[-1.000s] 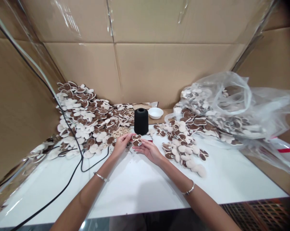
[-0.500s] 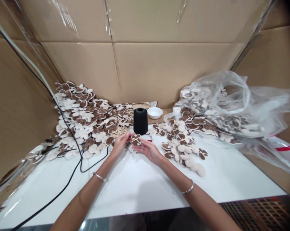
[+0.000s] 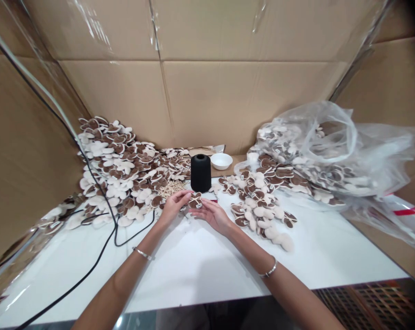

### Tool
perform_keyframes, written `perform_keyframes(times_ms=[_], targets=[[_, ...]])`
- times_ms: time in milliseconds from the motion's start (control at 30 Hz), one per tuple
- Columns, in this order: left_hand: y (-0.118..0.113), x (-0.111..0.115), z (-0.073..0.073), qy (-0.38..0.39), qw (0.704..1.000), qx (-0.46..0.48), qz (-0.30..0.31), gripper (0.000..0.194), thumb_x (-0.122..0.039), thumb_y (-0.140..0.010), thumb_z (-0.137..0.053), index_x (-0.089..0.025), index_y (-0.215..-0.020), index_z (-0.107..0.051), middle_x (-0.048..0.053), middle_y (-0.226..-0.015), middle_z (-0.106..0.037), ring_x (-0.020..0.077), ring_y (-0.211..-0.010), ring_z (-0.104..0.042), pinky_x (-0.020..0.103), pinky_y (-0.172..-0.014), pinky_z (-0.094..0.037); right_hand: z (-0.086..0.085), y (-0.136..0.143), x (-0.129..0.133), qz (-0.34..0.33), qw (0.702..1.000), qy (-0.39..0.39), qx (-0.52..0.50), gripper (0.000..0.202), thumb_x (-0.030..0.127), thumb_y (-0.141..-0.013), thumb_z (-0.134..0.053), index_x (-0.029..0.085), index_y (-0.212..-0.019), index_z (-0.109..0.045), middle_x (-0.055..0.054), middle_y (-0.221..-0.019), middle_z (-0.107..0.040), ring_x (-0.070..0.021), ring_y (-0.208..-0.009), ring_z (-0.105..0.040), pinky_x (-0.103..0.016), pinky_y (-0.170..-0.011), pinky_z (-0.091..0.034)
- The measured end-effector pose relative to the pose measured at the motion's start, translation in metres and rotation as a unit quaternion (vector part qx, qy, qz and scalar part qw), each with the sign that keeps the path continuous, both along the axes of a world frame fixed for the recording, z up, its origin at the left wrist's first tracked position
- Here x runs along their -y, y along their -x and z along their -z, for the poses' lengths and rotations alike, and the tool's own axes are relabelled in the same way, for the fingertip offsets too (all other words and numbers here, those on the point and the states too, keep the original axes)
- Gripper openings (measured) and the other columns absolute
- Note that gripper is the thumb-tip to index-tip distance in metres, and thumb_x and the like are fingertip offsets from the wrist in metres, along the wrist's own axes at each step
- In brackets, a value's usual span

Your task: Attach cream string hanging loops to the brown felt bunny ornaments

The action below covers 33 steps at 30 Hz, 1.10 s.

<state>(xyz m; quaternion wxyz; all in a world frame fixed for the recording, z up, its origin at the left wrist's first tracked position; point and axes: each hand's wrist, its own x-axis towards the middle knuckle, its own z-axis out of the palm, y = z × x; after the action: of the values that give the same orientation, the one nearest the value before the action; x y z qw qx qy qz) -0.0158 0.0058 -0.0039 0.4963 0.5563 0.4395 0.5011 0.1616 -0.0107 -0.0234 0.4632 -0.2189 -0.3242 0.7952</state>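
Observation:
A small brown fabric piece with a cream outline and a pale bow (image 3: 195, 200) is between my two hands, over the white table (image 3: 179, 270). My left hand (image 3: 174, 205) has its fingers closed at the piece's left side. My right hand (image 3: 212, 214) grips its right edge, with the lower fingers stretched beneath it. Just beyond stands a black thread cone (image 3: 201, 173). Small pale bows (image 3: 171, 188) lie heaped behind my left hand.
Brown and cream pieces form a large pile (image 3: 124, 169) at left and a smaller group (image 3: 262, 206) at right. A white bowl (image 3: 221, 161) sits behind the cone. Clear plastic bags (image 3: 331, 142) lie back right. A black cable (image 3: 100, 256) crosses the left side.
My left fingers have shifted slightly right and closed in toward the bow. The piece and my right hand have hardly moved.

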Motion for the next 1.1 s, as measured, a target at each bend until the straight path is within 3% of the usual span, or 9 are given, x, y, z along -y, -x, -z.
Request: perform_keyframes(times_ms=[100, 433, 800, 1100], targets=[[-0.0017, 0.0022, -0.0029, -0.004, 1.000, -0.011, 0.017, 0.034, -0.043, -0.073, -0.074, -0.017, -0.095, -0.072, 0.008, -0.097, -0.072, 0.0195, -0.086, -0.065, 0.029, -0.078, -0.050, 0.0014, 0.0004, 0.0003, -0.005, 1.000, -0.007, 0.002, 0.026, 0.031, -0.083, -0.068, 0.014, -0.102, -0.063, -0.011, -0.105, -0.071, -0.0252, -0.095, -0.071, -0.037, -0.088, -0.050], [-0.0036, 0.0062, -0.0086, -0.007, 0.999, 0.032, -0.016, 0.030, -0.042, -0.070, -0.077, -0.018, -0.087, -0.067, 0.005, -0.083, -0.068, 0.0179, -0.079, -0.063, 0.028, -0.075, -0.050, 0.0085, 0.0000, 0.0007, -0.009, 0.999, -0.043, 0.002, 0.038, 0.032, -0.081, -0.072, 0.017, -0.115, -0.063, -0.009, -0.104, -0.073, -0.0232, -0.100, -0.070, -0.039, -0.098, -0.046], [-0.0068, 0.0073, -0.0066, 0.002, 0.997, 0.072, -0.014, 0.030, -0.041, -0.069, -0.078, -0.018, -0.086, -0.067, 0.002, -0.082, -0.068, 0.0148, -0.075, -0.062, 0.026, -0.072, -0.049, 0.0034, -0.0004, 0.0033, -0.011, 0.998, -0.065, 0.006, 0.038, 0.035, -0.083, -0.069, 0.017, -0.117, -0.063, -0.010, -0.105, -0.073, -0.0217, -0.096, -0.071, -0.034, -0.091, -0.050], [-0.0067, 0.0077, -0.0051, 0.001, 0.998, 0.056, -0.016, 0.032, -0.041, -0.069, -0.078, -0.016, -0.085, -0.065, 0.002, -0.079, -0.066, 0.0136, -0.069, -0.060, 0.024, -0.064, -0.047, 0.0036, -0.0007, 0.0029, -0.015, 0.999, -0.027, 0.010, 0.035, 0.042, -0.085, -0.067, 0.014, -0.106, -0.063, -0.014, -0.098, -0.074, -0.0232, -0.092, -0.072, -0.036, -0.088, -0.052]])
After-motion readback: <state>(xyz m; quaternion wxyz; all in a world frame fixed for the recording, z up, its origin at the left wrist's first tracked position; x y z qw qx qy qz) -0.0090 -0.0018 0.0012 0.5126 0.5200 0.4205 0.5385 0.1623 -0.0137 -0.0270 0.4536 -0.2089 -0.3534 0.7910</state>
